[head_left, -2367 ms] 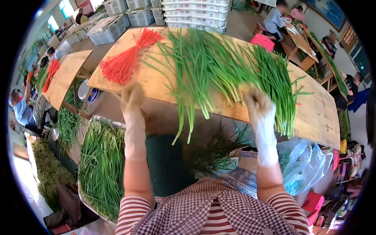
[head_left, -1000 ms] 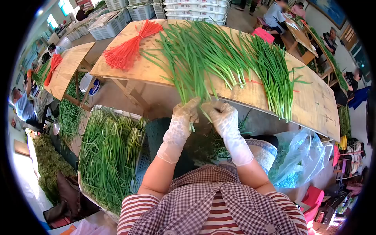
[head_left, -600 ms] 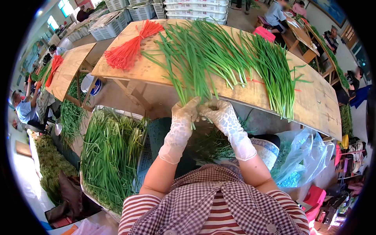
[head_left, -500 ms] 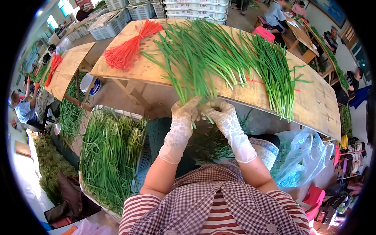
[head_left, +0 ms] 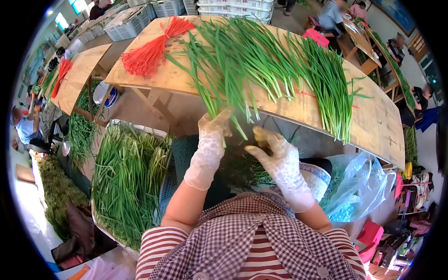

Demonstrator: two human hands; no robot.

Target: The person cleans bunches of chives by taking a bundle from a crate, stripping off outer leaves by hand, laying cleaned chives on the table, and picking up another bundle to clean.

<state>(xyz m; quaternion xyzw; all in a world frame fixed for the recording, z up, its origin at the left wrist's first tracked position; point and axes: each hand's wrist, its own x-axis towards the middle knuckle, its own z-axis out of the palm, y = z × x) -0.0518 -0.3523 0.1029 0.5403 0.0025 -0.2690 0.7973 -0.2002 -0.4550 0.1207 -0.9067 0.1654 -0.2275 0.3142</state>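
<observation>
My left hand [head_left: 214, 125], in a pale glove, is closed around the lower stems of some green stalks [head_left: 217, 70] at the table's near edge; their leaves lie back over the tabletop. My right hand [head_left: 268, 147], also gloved, is apart from the stalks, thumb and fingers spread, with nothing between them. Several loose stems hang over the edge between the hands. More green stalks [head_left: 270, 70] lie in the middle of the wooden table [head_left: 375, 123], and a thick pile [head_left: 329, 88] lies to their right. A bundle of red ties [head_left: 149, 53] rests at the left.
At lower left stands a crate of green stalks [head_left: 128, 186]. A clear plastic bag [head_left: 357, 186] hangs at the right below the table. A white bucket [head_left: 101, 93] is under the left side. White crates [head_left: 233, 9] are stacked behind; other people sit at tables left and right.
My right hand has drawn away from the stems, moving down and right, and opened. My left hand still grips its stalks, slightly farther left and higher.
</observation>
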